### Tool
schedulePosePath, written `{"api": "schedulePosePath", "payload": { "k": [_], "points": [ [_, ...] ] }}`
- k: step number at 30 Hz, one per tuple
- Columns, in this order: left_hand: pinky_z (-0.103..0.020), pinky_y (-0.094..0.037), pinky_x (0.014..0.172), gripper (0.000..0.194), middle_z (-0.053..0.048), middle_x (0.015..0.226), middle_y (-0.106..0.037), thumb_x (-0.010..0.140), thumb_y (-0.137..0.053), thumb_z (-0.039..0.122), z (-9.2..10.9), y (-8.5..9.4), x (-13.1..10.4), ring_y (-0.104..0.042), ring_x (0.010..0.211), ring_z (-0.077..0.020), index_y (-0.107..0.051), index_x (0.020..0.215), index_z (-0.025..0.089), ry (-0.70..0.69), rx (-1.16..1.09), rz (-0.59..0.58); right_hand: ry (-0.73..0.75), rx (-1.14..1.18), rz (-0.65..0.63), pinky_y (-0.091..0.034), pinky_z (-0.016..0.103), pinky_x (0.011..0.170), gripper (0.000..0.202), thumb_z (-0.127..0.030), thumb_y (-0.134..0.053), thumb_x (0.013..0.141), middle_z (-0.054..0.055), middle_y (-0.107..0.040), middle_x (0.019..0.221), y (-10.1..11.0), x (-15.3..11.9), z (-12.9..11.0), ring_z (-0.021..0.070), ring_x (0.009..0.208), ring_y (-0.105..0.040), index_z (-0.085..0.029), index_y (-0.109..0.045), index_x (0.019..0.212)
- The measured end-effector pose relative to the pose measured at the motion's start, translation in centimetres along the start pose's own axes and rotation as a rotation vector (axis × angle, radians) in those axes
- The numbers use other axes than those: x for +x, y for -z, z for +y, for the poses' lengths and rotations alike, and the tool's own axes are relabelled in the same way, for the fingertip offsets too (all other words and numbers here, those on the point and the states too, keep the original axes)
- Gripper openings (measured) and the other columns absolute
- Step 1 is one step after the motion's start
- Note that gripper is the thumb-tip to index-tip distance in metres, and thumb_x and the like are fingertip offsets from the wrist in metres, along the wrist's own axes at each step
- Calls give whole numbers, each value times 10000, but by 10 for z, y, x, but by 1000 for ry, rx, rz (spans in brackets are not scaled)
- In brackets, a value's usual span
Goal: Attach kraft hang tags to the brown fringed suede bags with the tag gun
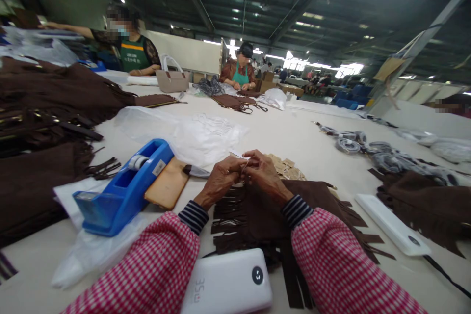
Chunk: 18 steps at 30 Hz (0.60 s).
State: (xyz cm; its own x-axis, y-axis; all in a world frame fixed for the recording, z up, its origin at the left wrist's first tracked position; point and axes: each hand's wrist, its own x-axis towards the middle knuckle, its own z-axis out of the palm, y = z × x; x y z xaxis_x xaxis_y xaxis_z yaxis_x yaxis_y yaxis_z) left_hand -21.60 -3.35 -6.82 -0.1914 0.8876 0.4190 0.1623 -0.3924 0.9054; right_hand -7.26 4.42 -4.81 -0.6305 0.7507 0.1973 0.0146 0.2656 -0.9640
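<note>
My left hand (221, 179) and my right hand (265, 176) meet over the far edge of a brown fringed bag (263, 216). Fingers of both are pinched around a thin pale string (244, 166). A narrow white piece (236, 154) juts out beside my left fingertips; whether it hangs on the string I cannot tell. Just beyond my right hand lies a pile of small tan tags (292, 169). The bag is flat on the table, its strips spread to both sides and toward me, partly hidden by my wrists.
Left are a blue tape dispenser (125, 186), an orange-brown phone-like case (167, 184) and stacked brown fringed bags (47, 93). A white power bank (228, 282) sits in front, a white device (392, 223) right. Wrapped straps (349, 142) lie farther right. Two people work across the table.
</note>
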Motion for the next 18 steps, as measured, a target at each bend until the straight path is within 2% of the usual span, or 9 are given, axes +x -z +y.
{"api": "schedulePosePath", "payload": {
  "k": [2, 5, 8, 11, 14, 18],
  "points": [
    [-320, -517, 832, 380, -45, 985, -737, 682, -629, 119, -3, 1, 1, -657, 932, -211, -800, 1010, 208, 7, 55, 51, -3, 0, 18, -488, 233, 447, 404, -242, -660, 705, 4, -676, 845, 5, -6, -2, 177, 657, -676, -209, -555, 1094],
    [-298, -513, 736, 318, -22, 829, -711, 665, -646, 131, -4, 10, 4, -646, 794, -184, -789, 945, 177, 58, 38, 174, -14, -77, 81, -448, 224, 432, 364, -312, -671, 748, 29, -663, 885, 25, -21, -3, 181, 693, -662, -195, -594, 1084],
    [-275, -480, 670, 306, -7, 775, -679, 645, -675, 160, -2, 22, 8, -616, 720, -160, -766, 937, 163, 95, -24, 410, -23, -235, 141, -428, 248, 461, 282, -361, -654, 793, 40, -655, 852, 54, -42, -1, 193, 711, -634, -177, -646, 1007],
    [-259, -448, 624, 296, -6, 768, -664, 638, -685, 202, -4, 32, 10, -594, 674, -143, -734, 927, 156, 133, -66, 638, 6, -447, 152, -480, 312, 611, 203, -354, -618, 834, 41, -665, 837, 78, -67, 0, 207, 765, -614, -182, -677, 924],
    [-250, -446, 616, 275, -13, 773, -659, 651, -660, 222, -10, 38, 10, -597, 668, -144, -705, 914, 158, 130, -37, 742, 38, -628, 151, -485, 368, 771, 169, -337, -581, 864, 45, -691, 914, 92, -89, 2, 227, 853, -617, -204, -680, 901],
    [-249, -467, 646, 245, -22, 812, -667, 694, -624, 222, -18, 46, 11, -613, 710, -154, -693, 924, 175, 54, 106, 834, 95, -760, 158, -476, 382, 831, 136, -280, -546, 894, 53, -685, 979, 97, -104, 12, 236, 914, -609, -220, -665, 918]
  ]
}}
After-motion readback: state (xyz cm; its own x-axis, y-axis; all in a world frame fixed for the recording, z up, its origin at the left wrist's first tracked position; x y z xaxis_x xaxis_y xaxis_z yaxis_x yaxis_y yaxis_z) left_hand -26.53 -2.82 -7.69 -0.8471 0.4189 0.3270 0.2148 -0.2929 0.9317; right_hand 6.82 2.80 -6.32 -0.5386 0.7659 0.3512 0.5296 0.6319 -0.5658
